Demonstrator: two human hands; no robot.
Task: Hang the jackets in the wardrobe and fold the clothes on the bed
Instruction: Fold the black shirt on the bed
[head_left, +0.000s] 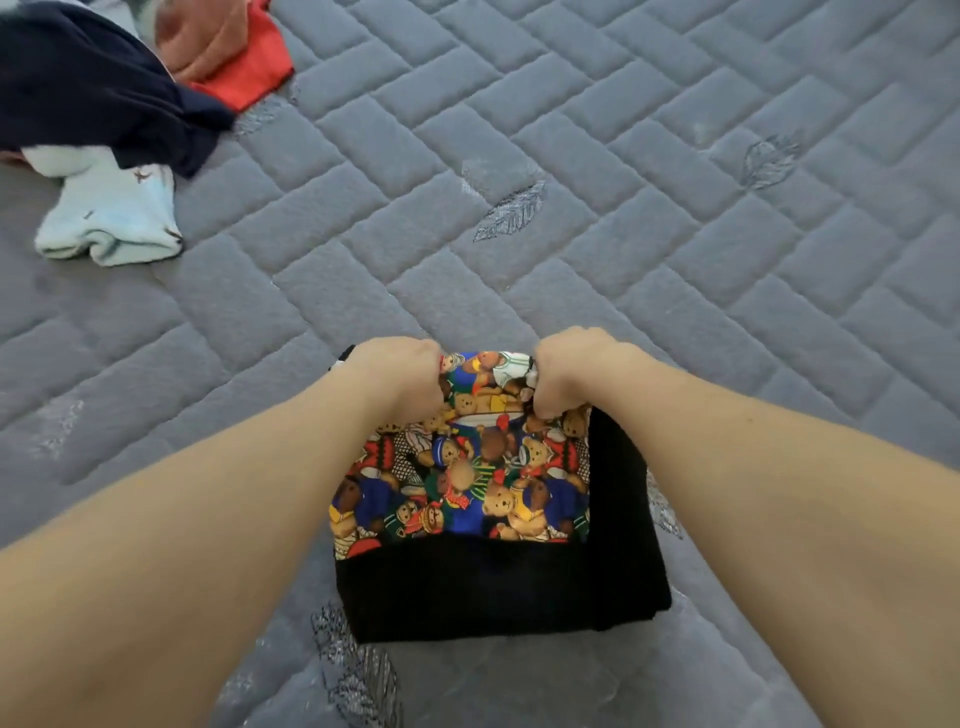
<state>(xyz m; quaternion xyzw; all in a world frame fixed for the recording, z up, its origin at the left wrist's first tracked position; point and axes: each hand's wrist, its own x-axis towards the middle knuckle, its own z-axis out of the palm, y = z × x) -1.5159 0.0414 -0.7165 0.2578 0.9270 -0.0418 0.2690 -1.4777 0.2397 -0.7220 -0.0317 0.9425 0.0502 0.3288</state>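
Flanking both hands' grip on the teddy-print garment (467, 483): navy (88, 88), orange (228, 47), pale-blue clothes (109, 218) far-left.

Navy garment (88, 88) cut off at left edge, top blurred.

bg: grey quilted mattress (675, 156) fills view | brick-pattern stitching w/ leaf motifs | even soft light
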